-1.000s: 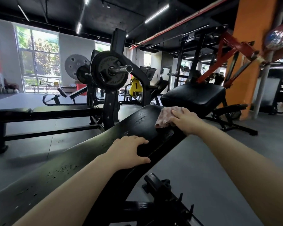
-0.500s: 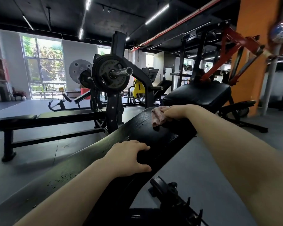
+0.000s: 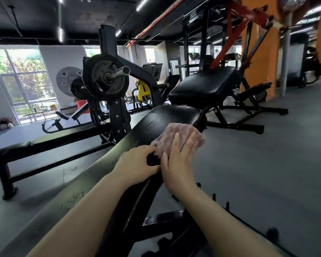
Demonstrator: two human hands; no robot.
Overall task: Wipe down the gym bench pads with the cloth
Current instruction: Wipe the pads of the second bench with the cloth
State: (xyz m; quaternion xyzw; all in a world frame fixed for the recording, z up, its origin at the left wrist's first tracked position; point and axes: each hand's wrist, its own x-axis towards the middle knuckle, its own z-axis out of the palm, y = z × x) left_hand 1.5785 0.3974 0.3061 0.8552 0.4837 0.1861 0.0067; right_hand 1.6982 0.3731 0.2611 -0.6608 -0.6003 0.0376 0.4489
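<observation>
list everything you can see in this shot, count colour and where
bench pad: 1, black, centre, under both hands
cloth: 1, pinkish, on the pad
flat bench: 1, black, left
weight plate: 1, black, on a bar upper left
padded seat: 1, black, behind the pad
pillar: 1, orange, right
left hand: rests on the pad's edge, fingers curled over it
right hand: presses flat on the cloth
</observation>
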